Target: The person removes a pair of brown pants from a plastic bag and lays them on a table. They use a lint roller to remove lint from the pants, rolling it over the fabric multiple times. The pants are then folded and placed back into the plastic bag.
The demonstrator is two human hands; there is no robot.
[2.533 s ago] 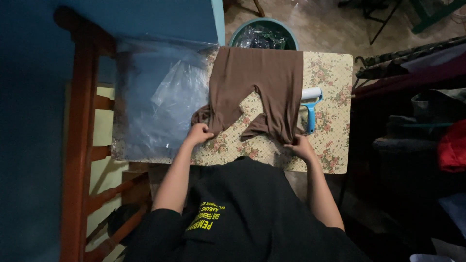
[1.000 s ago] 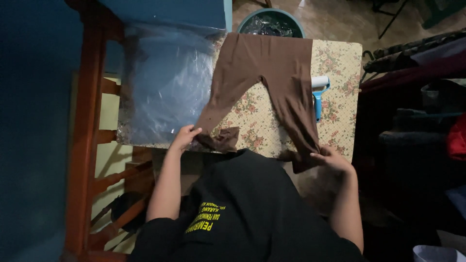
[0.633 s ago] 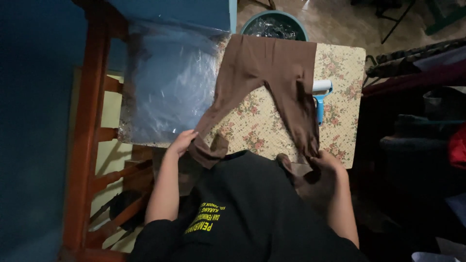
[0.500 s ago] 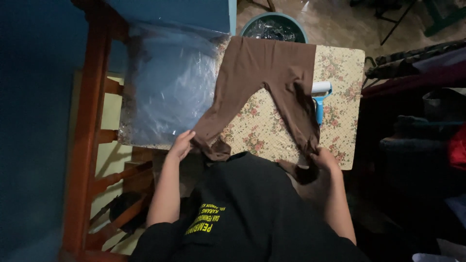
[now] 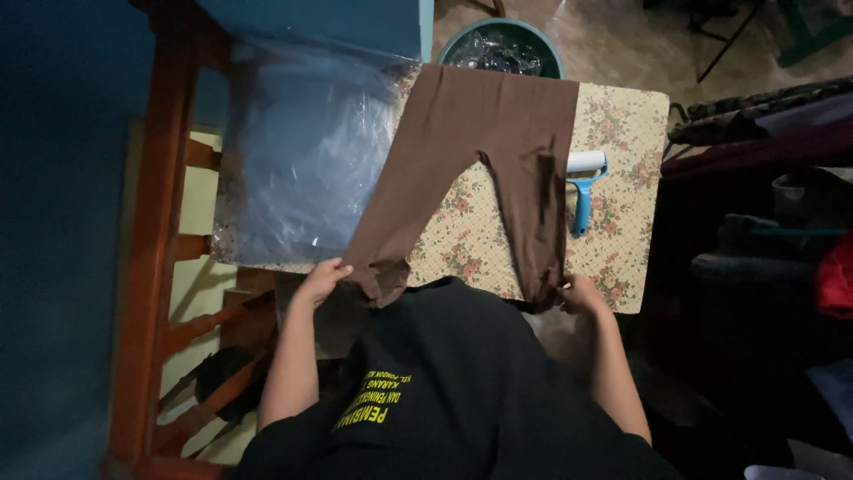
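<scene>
brown stretch-fabric leggings (image 5: 498, 151) spread flat on floral-cloth table (image 5: 631, 124), waist far, so legs hang off near edge | left hand (image 5: 322, 280) pinches left cuff | right hand (image 5: 579, 293) grips right cuff | blue-handled lint roller (image 5: 585, 182) beside

The brown leggings (image 5: 498, 151) now lie spread flat with both legs apart (bunched and folded earlier), and the left hand (image 5: 322, 280) and right hand (image 5: 579, 292) sit lower, gripping the cuffs at the table's (image 5: 622, 249) near edge.
</scene>
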